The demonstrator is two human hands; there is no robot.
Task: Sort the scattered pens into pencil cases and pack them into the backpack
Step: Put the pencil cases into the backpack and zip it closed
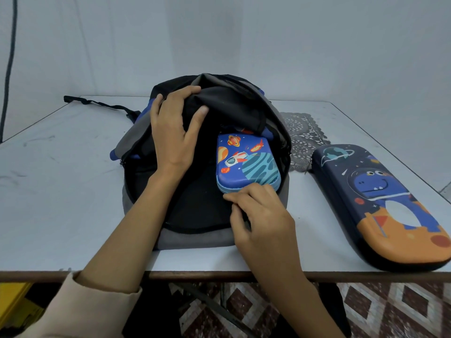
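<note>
While the left hand grips the flap of the backpack, holding its mouth open at frame centre, the right hand curls on the near end of the blue pencil case, which sits half inside. The next move is likely to push it fully in, then fetch the dinosaur case at right.

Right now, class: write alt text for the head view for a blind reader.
The right hand holds a blue rocket pencil case half inside an open backpack while the left hand grips its flap; a dinosaur pencil case lies on the table.
</note>
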